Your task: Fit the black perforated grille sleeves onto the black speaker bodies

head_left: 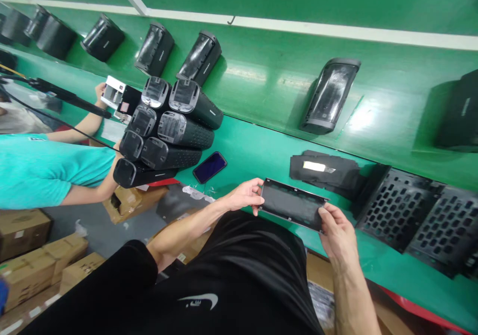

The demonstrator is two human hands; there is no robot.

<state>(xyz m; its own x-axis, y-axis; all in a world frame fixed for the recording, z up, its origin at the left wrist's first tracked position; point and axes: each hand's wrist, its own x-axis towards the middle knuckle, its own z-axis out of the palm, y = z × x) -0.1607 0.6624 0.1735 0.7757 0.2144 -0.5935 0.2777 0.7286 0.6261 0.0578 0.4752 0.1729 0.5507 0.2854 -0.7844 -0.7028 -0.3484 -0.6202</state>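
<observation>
Black and rectangular, the shallow-rimmed panel [292, 204] was held between both hands, its left end pinched by the thumb and fingers of the left hand [244, 196], its right end by those of the right hand [337, 227]. Its recess looked lined with something dark, though from this angle I could not tell whether that was a separate sheet; if so, the lining of this panel seemed nearly done. Just beyond the right fingers, thin black sheets [345, 172] lay loose in a pile, and farther right perforated panels [392, 205] rested on the green bench [246, 148], so more probably remained. Beyond the left fingertips lay a smartphone [209, 167].
</observation>
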